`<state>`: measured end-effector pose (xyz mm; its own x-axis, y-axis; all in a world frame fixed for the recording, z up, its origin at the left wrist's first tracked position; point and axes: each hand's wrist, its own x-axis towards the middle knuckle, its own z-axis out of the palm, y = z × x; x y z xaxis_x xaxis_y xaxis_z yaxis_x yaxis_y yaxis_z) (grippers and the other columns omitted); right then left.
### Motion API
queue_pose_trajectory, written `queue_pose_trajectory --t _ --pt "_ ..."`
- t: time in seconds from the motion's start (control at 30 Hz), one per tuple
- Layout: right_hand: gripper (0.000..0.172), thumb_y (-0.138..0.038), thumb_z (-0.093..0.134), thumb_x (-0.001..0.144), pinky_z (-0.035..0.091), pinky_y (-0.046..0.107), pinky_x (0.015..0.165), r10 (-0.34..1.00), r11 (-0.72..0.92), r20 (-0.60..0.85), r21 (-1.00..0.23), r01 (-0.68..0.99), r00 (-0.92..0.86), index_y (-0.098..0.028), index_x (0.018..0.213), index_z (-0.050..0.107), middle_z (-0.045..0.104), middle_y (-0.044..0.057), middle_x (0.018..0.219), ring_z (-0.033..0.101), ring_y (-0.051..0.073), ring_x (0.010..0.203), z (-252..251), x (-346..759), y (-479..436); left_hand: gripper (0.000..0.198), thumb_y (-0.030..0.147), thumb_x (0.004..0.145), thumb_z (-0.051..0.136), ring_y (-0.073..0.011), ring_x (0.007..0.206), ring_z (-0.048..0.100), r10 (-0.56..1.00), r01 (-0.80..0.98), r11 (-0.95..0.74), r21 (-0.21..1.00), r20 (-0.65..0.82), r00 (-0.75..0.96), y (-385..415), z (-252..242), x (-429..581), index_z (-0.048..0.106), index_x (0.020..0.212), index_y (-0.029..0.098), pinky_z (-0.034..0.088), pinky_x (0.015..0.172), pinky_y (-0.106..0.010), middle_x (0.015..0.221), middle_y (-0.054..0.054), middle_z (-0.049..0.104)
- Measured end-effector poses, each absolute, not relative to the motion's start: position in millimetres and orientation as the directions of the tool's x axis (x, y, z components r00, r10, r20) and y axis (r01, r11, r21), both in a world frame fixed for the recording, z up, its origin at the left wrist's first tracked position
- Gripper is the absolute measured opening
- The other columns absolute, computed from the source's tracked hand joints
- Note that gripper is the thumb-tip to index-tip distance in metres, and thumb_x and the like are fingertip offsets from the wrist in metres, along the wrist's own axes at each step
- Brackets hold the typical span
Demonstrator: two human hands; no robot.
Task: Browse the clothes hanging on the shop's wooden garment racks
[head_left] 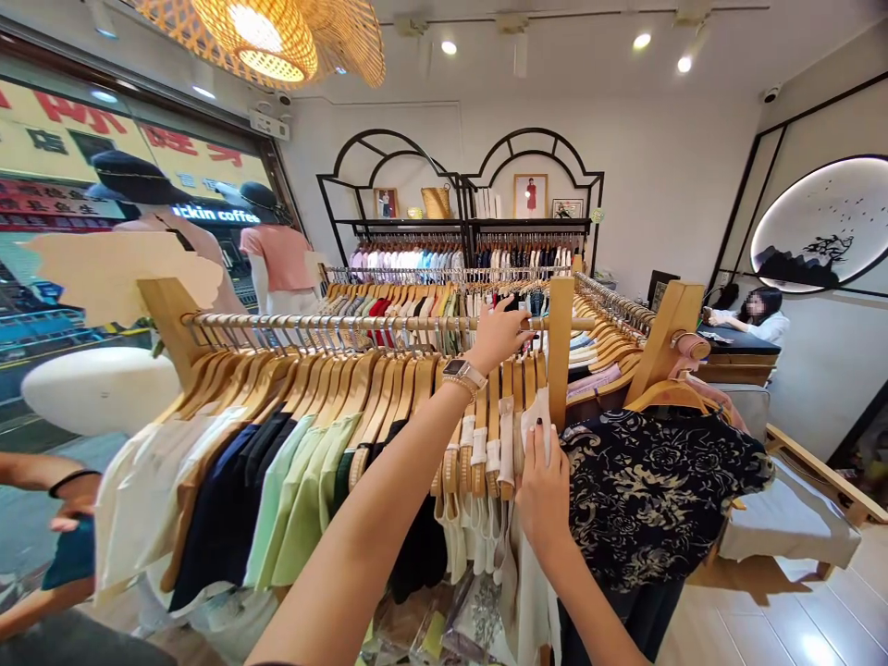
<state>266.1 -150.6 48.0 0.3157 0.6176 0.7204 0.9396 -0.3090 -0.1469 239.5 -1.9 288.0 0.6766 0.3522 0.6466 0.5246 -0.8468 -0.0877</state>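
My left hand (497,338), with a rose-gold watch (456,372) on the wrist, reaches up to the wooden clothes rail's metal bar (361,324) and closes around the hanger hooks there. My right hand (545,495) is lower down and grips the edge of a white garment (536,421) hanging among the wooden hangers. Just right of that hand hangs a black blouse with a beige floral print (652,495). Pale green, navy and cream garments (291,499) hang to the left, partly behind my left forearm.
A second rail of pale garments (444,275) stands behind, with black arched shelving (458,176) beyond it. Mannequins (277,268) stand by the shop window at left. A person's arm (42,472) enters at far left. Another person sits at a counter (739,342) at right.
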Motion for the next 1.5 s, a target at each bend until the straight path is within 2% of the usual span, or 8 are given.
queue_pose_trajectory --t 0.27,0.5,0.73,0.97,1.23,1.5 --pt "0.066 -0.008 0.048 0.085 0.04 0.05 0.114 0.619 -0.305 0.722 -0.141 0.942 0.308 -0.007 0.151 0.046 0.039 0.017 0.16 0.035 0.036 0.149 50 268 -150 0.033 0.031 0.093 0.06 -0.0308 0.143 0.041 0.346 0.514 -0.855 -0.069 0.662 0.665 8 286 245 0.066 0.125 0.02 0.034 0.107 -0.049 0.123 -0.014 0.072" --pt "0.068 -0.012 0.054 0.084 0.039 0.046 0.115 0.643 -0.287 0.708 -0.133 0.949 0.293 -0.008 0.152 0.046 0.039 0.015 0.161 0.036 0.034 0.148 49 273 -151 0.034 0.028 0.09 0.063 -0.0315 0.127 0.05 0.356 0.496 -0.868 -0.02 0.673 0.649 15 286 252 0.067 0.122 0.018 0.037 0.099 -0.046 0.1 -0.011 0.074" --pt "0.067 -0.011 0.053 0.084 0.041 0.043 0.114 0.643 -0.285 0.701 -0.154 0.946 0.308 -0.01 0.151 0.047 0.04 0.014 0.16 0.036 0.031 0.149 50 275 -152 0.032 0.033 0.091 0.063 -0.0307 0.127 0.051 0.342 0.516 -0.854 -0.069 0.673 0.656 12 287 247 0.068 0.119 0.019 0.038 0.1 -0.048 0.107 -0.014 0.073" --pt "0.064 -0.013 0.05 0.087 0.044 0.044 0.111 0.637 -0.308 0.714 -0.107 0.945 0.289 -0.009 0.151 0.047 0.039 0.013 0.161 0.037 0.034 0.148 45 275 -150 0.026 0.032 0.093 0.06 -0.0324 0.131 0.051 0.337 0.523 -0.839 -0.15 0.613 0.715 4 296 245 0.069 0.114 0.018 0.033 0.109 -0.053 0.114 -0.014 0.073" --pt "0.064 -0.014 0.052 0.087 0.046 0.043 0.109 0.621 -0.306 0.721 -0.14 0.942 0.309 -0.01 0.151 0.048 0.04 0.013 0.16 0.038 0.032 0.148 43 275 -148 0.026 0.03 0.095 0.057 -0.03 0.13 0.053 0.362 0.552 -0.816 -0.174 0.59 0.721 0 299 246 0.068 0.115 0.018 0.033 0.11 -0.051 0.12 -0.014 0.072" --pt "0.065 -0.014 0.052 0.087 0.045 0.042 0.11 0.626 -0.311 0.717 -0.13 0.941 0.306 -0.009 0.152 0.046 0.04 0.013 0.16 0.037 0.033 0.148 42 275 -148 0.025 0.033 0.094 0.06 -0.0279 0.099 0.069 0.38 0.569 -0.794 -0.214 0.555 0.74 -1 302 247 0.068 0.111 0.017 0.035 0.104 -0.045 0.095 -0.01 0.076"
